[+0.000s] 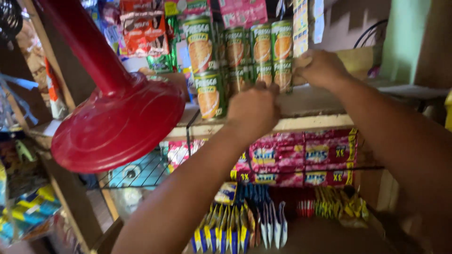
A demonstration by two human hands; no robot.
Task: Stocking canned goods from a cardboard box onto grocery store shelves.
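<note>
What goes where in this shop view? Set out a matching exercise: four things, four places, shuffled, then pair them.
Things
1. left hand
2. right hand
3. red fan base
4. pink packets

Places
A. under the shelf board
B. tilted at the left, in front of the shelf
C. at the right end of the can row
D. on the front cans, mid-shelf

Pairs: 1-D, 2-C, 3-B, 4-A

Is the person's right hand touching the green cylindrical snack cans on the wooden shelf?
Touching. In the head view, the right hand presses against the side of the rightmost green cylindrical snack cans on the wooden shelf, no gap visible.
</note>
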